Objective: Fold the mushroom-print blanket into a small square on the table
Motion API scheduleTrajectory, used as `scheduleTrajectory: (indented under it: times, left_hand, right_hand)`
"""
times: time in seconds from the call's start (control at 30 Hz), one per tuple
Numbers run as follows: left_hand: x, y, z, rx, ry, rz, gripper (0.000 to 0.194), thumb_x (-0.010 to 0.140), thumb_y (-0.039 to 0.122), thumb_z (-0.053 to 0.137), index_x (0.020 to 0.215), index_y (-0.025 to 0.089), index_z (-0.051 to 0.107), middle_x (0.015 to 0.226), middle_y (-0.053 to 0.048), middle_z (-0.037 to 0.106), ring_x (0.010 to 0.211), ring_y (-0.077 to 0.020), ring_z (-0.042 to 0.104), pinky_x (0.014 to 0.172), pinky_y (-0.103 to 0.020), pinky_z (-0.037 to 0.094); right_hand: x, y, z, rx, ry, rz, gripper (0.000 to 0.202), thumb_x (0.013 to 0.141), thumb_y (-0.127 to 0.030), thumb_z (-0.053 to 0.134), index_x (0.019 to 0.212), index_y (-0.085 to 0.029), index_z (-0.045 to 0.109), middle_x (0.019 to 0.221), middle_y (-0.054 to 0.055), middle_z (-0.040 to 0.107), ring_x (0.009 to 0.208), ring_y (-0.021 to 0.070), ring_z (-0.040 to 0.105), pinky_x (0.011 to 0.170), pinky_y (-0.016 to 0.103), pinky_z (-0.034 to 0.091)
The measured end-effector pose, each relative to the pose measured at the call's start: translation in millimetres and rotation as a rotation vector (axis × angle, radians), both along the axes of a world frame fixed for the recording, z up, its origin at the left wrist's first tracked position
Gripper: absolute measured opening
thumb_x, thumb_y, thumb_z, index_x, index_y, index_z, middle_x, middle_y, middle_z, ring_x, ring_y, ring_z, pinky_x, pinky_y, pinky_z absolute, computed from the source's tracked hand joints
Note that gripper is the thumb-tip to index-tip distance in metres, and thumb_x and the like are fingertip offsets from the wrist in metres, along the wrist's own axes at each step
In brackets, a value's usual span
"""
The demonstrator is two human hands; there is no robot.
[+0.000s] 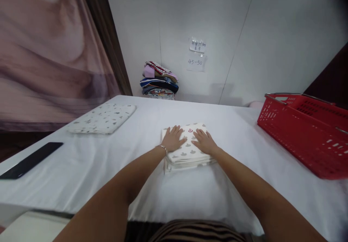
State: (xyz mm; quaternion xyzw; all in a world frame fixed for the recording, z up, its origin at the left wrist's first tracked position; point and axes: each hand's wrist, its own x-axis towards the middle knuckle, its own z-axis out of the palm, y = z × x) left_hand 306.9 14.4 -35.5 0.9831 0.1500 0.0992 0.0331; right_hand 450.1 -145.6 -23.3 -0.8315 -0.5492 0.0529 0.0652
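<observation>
A folded white cloth [187,151] with grey printed shapes and a small red mark lies in several layers near the middle of the white-covered table. My left hand [173,138] rests flat on its left side, fingers spread, a thin bracelet at the wrist. On the right side of the same cloth lies my right hand [204,141], palm down with the fingers apart. Farther left on the table is a second folded white cloth [104,119] with small dark prints, touched by neither hand.
A red plastic basket [304,133] stands at the right of the table [130,155]. A flat black object [32,160] lies at the left edge. Folded clothes [160,80] are piled beyond the far edge, by a wall with paper labels [196,61]. A pink curtain [49,53] hangs left.
</observation>
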Motion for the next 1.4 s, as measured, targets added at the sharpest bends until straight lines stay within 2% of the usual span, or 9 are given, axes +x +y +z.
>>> scheduleTrajectory:
  times: [0.23,0.43,0.6,0.67,0.77,0.87,1.0,1.23,1.4]
  left_hand:
    - [-15.5,-10.1,26.5,-0.152,0.008,0.016,0.066,0.09,0.06,0.023,0.142,0.02,0.029,0.153,-0.009,0.015,0.14,-0.0256,0.011,0.111,-0.05,0.013]
    - [-55.9,-32.2,11.3,-0.159,0.048,-0.122,0.057,0.092,0.053,0.026,0.139,0.022,0.036,0.15,-0.007,0.025,0.14,-0.0238,0.016,0.113,-0.049,0.006]
    - [-69.3,-34.1,10.2,-0.244,-0.09,-0.056,0.051,0.094,0.044,0.027,0.133,0.018,0.045,0.146,-0.008,0.035,0.137,-0.0222,0.026,0.112,-0.047,0.018]
    - [-83.4,-36.2,10.6,-0.235,-0.208,-0.068,0.047,0.094,0.042,0.027,0.129,0.02,0.05,0.14,-0.007,0.044,0.132,-0.021,0.034,0.11,-0.044,0.026]
    - [-112.7,-39.2,8.4,-0.169,-0.227,-0.215,0.045,0.091,0.044,0.038,0.129,0.022,0.05,0.136,-0.006,0.049,0.128,-0.0217,0.04,0.107,-0.044,0.032]
    - [-133.9,-38.5,7.6,-0.062,-0.141,-0.359,0.053,0.085,0.04,0.051,0.134,0.023,0.043,0.14,-0.007,0.043,0.13,-0.0236,0.037,0.106,-0.045,0.032]
    - [-136.8,-37.6,12.3,0.045,-0.095,-0.393,0.059,0.081,0.022,0.051,0.138,0.023,0.036,0.141,-0.007,0.042,0.13,-0.023,0.037,0.107,-0.045,0.031]
    - [-137.4,-42.1,20.8,0.108,-0.022,-0.457,0.077,0.07,0.004,0.042,0.143,0.023,0.025,0.146,-0.007,0.035,0.135,-0.0206,0.03,0.111,-0.047,0.024]
    - [-137.7,-34.0,17.4,0.145,-0.01,-0.468,0.079,0.067,-0.002,0.036,0.142,0.023,0.026,0.144,-0.006,0.039,0.134,-0.0172,0.031,0.111,-0.045,0.023]
  right_hand:
    - [-3.4,-38.0,11.6,0.09,0.152,-0.107,0.057,0.093,-0.053,0.026,0.142,-0.024,0.031,0.152,0.007,0.017,0.14,0.0239,0.006,0.11,0.049,0.008]
    - [-4.8,-70.4,-7.6,0.177,0.408,-0.113,0.059,0.087,-0.048,0.047,0.137,-0.017,0.042,0.152,0.008,0.018,0.14,0.0232,0.006,0.113,0.039,0.012]
    - [3.4,-83.6,-1.6,0.413,0.637,-0.413,0.05,0.089,-0.041,0.046,0.134,-0.019,0.047,0.147,0.006,0.031,0.135,0.0226,0.027,0.11,0.036,0.023]
    - [5.7,-93.6,1.7,0.432,0.685,-0.516,0.05,0.089,-0.038,0.044,0.134,-0.016,0.047,0.138,0.009,0.045,0.122,0.0227,0.045,0.101,0.035,0.038]
    - [6.8,-103.5,4.5,0.395,0.772,-0.582,0.045,0.087,-0.035,0.048,0.125,-0.012,0.054,0.113,0.011,0.063,0.091,0.0194,0.062,0.077,0.029,0.051]
    - [8.4,-99.5,7.9,0.327,0.824,-0.612,0.032,0.085,-0.035,0.053,0.102,-0.011,0.065,0.09,0.01,0.068,0.071,0.0164,0.061,0.06,0.025,0.051]
    - [13.2,-84.6,15.1,0.227,0.871,-0.666,0.031,0.075,-0.039,0.066,0.083,-0.01,0.065,0.074,0.01,0.064,0.06,0.0171,0.058,0.049,0.025,0.048]
    - [10.7,-84.0,23.5,0.274,1.103,-0.648,0.05,0.07,-0.037,0.072,0.112,-0.016,0.054,0.094,0.01,0.063,0.068,0.0176,0.061,0.053,0.029,0.054]
    - [8.9,-91.6,21.4,0.408,1.315,-0.659,0.077,0.077,-0.035,0.068,0.14,-0.022,0.026,0.106,0.011,0.06,0.075,0.0169,0.061,0.058,0.031,0.057]
